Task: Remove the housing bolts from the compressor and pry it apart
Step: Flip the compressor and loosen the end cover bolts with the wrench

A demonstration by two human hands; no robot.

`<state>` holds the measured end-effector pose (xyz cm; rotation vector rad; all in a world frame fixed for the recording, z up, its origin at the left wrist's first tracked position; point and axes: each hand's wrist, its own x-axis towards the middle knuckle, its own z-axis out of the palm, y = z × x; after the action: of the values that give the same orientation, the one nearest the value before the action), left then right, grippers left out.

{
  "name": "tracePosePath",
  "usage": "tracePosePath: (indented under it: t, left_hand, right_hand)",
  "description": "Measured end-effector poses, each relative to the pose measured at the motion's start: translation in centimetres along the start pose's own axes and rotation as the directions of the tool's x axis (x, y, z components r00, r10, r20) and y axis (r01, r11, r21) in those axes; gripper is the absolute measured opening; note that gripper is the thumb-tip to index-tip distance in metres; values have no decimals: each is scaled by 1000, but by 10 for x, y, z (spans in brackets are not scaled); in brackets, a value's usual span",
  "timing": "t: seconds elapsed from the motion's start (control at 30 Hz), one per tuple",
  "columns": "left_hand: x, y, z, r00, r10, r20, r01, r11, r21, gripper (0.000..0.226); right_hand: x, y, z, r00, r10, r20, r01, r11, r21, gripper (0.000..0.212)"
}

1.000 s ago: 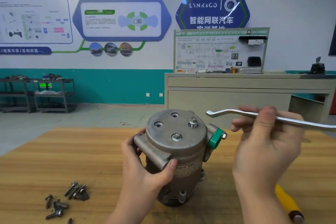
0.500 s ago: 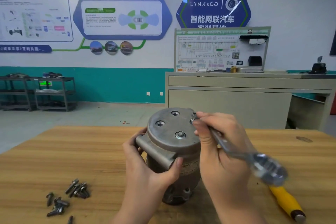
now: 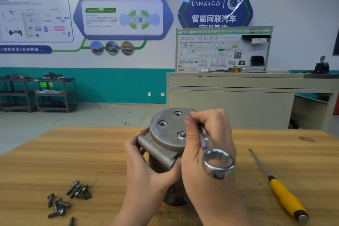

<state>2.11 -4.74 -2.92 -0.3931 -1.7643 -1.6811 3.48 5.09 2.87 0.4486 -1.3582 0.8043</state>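
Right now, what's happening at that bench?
A person is unbolting a compressor standing upright on a wooden table. The left hand grips its side bracket; the right hand holds a wrench at the top plate's far edge. One bolt shows in the plate beside two empty holes. Loose bolts lie to the left, a yellow-handled screwdriver to the right.

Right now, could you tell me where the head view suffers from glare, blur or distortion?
Head view: glare streaks the blue wall sign; the wide lens bows the bench edge; the wrench ring is sharp, while the right hand's fingertips on the compressor look slightly soft.
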Motion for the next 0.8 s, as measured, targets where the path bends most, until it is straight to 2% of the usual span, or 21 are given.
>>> tracePosePath:
  t: [0.07, 0.13, 0.2, 0.27, 0.3, 0.37, 0.43, 0.5, 0.57, 0.7, 0.73, 0.8]
  left_hand:
    - [1, -2, 0, 1000, 5, 3, -5, 1000, -3, 82]
    - [2, -3, 0, 1000, 17, 21, -17, 1000, -6, 82]
    - [4, -5, -3, 999, 25, 39, -24, 1000, -12, 80]
    - [7, -7, -7, 998, 18, 67, -16, 999, -41, 77]
    - [9, -6, -9, 996, 23, 81, -19, 999, -48, 73]
    - [13, -3, -13, 993, 43, 108, -36, 997, -68, 72]
    - [14, -1, -14, 990, 47, 134, -34, 995, -92, 76]
    - [14, -1, -14, 985, 53, 163, -38, 995, -97, 81]
    - [15, -4, -14, 980, 66, 187, -48, 994, -100, 79]
    - [11, 2, -16, 982, 29, 187, -18, 998, -60, 85]
    - [11, 8, -17, 985, 80, 150, -83, 997, 10, 83]
    - [18, 28, -20, 954, 285, 89, -297, 937, 185, 68]
  right_hand:
    - [-2, 5, -6, 1000, 28, 10, -28, 1000, 4, 27]
    - [-3, 8, -7, 994, 95, -58, -88, 989, 115, 13]
    - [-2, 13, -9, 951, 269, -154, -211, 925, 316, 7]
    - [7, 23, -14, 860, 479, -176, -345, 800, 492, 8]
    - [13, 31, -19, 807, 574, -136, -418, 720, 554, 11]
    - [29, 51, -28, 674, 734, 88, -592, 464, 659, 18]
    - [41, 68, -36, 548, 758, 354, -710, 197, 676, 17]
    - [45, 76, -40, 497, 726, 476, -743, 72, 665, 13]
    - [43, 78, -38, 495, 727, 476, -733, 55, 678, 15]
    - [37, 74, -32, 525, 756, 390, -689, 110, 716, 24]
    - [36, 72, -31, 530, 758, 381, -679, 110, 726, 25]
    - [34, 71, -30, 540, 753, 375, -660, 102, 745, 26]
